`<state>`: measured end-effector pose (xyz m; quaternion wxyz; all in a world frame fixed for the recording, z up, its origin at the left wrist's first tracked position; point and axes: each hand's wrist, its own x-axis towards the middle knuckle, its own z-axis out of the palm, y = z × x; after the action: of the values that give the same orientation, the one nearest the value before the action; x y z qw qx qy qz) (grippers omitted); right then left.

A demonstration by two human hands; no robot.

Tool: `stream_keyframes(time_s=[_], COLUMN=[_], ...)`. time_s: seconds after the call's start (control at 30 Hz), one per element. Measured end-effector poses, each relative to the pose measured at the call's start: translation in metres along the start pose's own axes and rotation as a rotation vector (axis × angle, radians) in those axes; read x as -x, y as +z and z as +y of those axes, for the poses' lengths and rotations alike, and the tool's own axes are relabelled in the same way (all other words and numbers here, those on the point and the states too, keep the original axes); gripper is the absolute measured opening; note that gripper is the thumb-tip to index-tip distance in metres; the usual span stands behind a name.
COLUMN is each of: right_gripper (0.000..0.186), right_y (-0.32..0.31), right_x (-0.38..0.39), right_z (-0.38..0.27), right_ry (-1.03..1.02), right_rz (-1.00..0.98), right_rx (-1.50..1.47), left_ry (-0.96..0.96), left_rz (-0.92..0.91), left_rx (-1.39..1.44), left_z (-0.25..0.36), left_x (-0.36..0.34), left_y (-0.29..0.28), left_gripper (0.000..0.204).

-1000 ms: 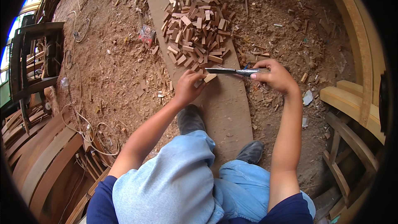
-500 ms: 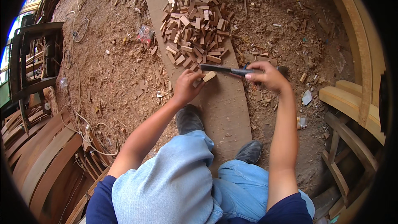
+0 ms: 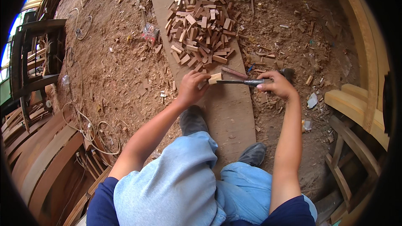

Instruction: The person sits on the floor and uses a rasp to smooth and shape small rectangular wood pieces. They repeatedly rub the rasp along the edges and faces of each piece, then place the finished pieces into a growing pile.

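Observation:
My left hand [image 3: 193, 88] pinches a small pale wood block [image 3: 215, 77] over the plank [image 3: 229, 119], its fingers closed around the near end. In my right hand [image 3: 278, 86] is the dark handle of a flat-bladed cutting tool [image 3: 234, 82]. The blade points left and is seen nearly edge-on. Its tip meets or overlaps the right end of the block; whether it cuts in is too small to tell. Just beyond the blade, a reddish-brown bar [image 3: 234, 73] lies on the plank. Farther up sits a heap of small wood blocks [image 3: 201, 29].
Wood shavings and scraps [image 3: 121, 67] cover the ground on both sides. My shoes [image 3: 193, 120] flank the near plank. Cables [image 3: 90, 127] and curved wooden pieces [image 3: 46, 159] lie left. Wooden beams [image 3: 356, 104] and a wooden frame [image 3: 356, 146] stand right.
The blade has come down from above the block to its right end, turning edge-on. The reddish-brown bar behind it now shows. My left hand has shifted slightly right with the block.

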<state>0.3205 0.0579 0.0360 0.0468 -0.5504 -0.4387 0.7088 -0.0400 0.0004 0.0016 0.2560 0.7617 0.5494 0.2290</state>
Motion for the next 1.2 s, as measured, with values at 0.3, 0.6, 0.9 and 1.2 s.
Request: stream_keyframes(time_s=[0.3,0.6,0.9,1.2], right_gripper=[0.042,0.042,0.044,0.037], right_y=[-0.003,-0.009,-0.001,-0.007], right_x=[-0.001,0.005,-0.007,-0.005], right_z=[0.005,0.003,0.006,0.008], right_ry=[-0.063,-0.205,-0.001,-0.058], right_rz=[-0.041,-0.092,0.009,-0.049], right_rx=[-0.308,-0.305,-0.066,-0.264], left_ry=[-0.010,-0.009,0.008,-0.007], left_rz=[-0.017,-0.036,-0.062,-0.059], left_rx=[-0.003,-0.006,-0.007,0.015], left_z=[-0.001,-0.002,-0.003,-0.004], left_x=[-0.001,0.003,0.004,0.002], left_y=[0.002,0.004,0.002,0.004], left_gripper=[0.025,0.027,0.026,0.025])
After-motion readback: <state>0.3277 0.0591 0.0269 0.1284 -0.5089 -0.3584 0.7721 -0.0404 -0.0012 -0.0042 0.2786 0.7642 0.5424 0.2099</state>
